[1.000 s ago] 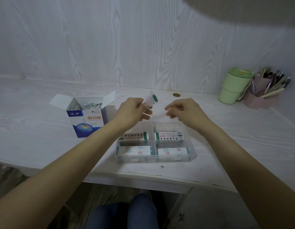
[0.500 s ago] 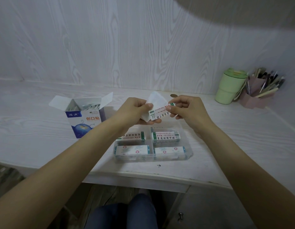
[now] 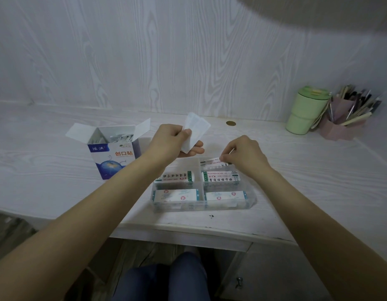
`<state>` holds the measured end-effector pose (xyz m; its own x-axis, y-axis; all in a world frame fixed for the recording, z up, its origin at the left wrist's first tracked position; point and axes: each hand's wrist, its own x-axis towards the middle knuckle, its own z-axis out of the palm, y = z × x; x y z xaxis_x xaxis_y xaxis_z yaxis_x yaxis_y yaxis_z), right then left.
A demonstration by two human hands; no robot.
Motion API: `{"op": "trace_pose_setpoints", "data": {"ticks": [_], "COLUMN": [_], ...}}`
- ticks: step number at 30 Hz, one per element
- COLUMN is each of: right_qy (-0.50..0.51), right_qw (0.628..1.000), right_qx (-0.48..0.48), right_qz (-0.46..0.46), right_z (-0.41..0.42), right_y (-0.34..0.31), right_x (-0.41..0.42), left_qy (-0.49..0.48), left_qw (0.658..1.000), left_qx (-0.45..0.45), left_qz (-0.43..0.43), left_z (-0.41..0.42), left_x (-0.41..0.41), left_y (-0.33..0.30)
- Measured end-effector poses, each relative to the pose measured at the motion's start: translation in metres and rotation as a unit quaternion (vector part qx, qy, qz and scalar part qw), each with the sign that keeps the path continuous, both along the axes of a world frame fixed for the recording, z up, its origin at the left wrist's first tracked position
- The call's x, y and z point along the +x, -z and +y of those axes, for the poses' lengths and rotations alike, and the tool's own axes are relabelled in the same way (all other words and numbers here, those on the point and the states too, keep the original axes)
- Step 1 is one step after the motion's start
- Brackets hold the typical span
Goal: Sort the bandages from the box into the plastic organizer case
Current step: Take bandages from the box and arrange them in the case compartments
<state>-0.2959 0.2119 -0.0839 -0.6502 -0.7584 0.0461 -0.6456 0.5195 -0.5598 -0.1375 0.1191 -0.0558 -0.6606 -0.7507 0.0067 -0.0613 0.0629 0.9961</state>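
Whitewashed desk [image 3: 47,170]: the right hand [image 3: 245,156] pinches a bandage [image 3: 214,163], long axis left-right, over the organizer case [image 3: 201,187]'s far-right compartment. The left hand [image 3: 170,140], raised beside the box [image 3: 114,153], grips white bandages [image 3: 193,131] pointing up-right.

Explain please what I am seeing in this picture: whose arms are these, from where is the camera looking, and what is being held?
No machine here: a head-worn camera looks down at a person's own bare arms. The left hand holds white wrapped bandages above the pale wooden desk. The right hand pinches one printed bandage over a rear compartment of the clear plastic organizer case. The open blue-and-white cardboard bandage box stands left; a green lidded cup and pink pen holder stand right.
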Motion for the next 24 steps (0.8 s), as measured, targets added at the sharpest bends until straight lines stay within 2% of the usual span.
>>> {"op": "trace_pose_setpoints", "data": {"ticks": [6,13,15,16,18,20,21,23,24], "right_qy": [-0.014,-0.029,-0.032,-0.027,-0.009,-0.019,-0.034,-0.044,-0.041], "right_qw": [0.994,0.989,0.994,0.999,0.983,0.922,0.889,0.84,0.825], "right_qx": [0.079,0.09,0.047,-0.009,-0.137,-0.201,-0.216,-0.24,-0.248], "right_qz": [0.068,0.112,0.09,0.046,-0.126,-0.331,-0.403,-0.486,-0.506], "right_z": [-0.002,-0.004,-0.003,-0.001,0.005,0.011,0.013,0.016,0.017], "right_y": [-0.006,-0.006,-0.007,-0.009,-0.017,-0.028,-0.032,-0.037,-0.039], "right_x": [0.007,0.008,0.007,0.008,0.012,0.021,0.025,0.03,0.031], "left_qy": [0.003,-0.003,-0.004,-0.006,-0.013,-0.015,-0.011,0.001,0.006], "left_qw": [1.0,0.999,0.999,0.998,0.996,0.992,0.988,0.966,0.941], "left_qx": [0.005,-0.016,-0.028,-0.039,-0.075,-0.126,-0.154,-0.26,-0.337], "left_qz": [0.007,0.028,0.036,0.039,0.036,0.024,0.017,-0.014,-0.038], "left_z": [-0.001,0.003,0.003,0.003,0.002,0.001,0.0,0.0,0.003], "left_x": [0.001,0.004,0.005,0.004,0.005,0.005,0.005,0.004,0.005], "left_y": [0.0,-0.002,-0.002,-0.002,0.0,0.001,0.003,0.005,0.005]}}
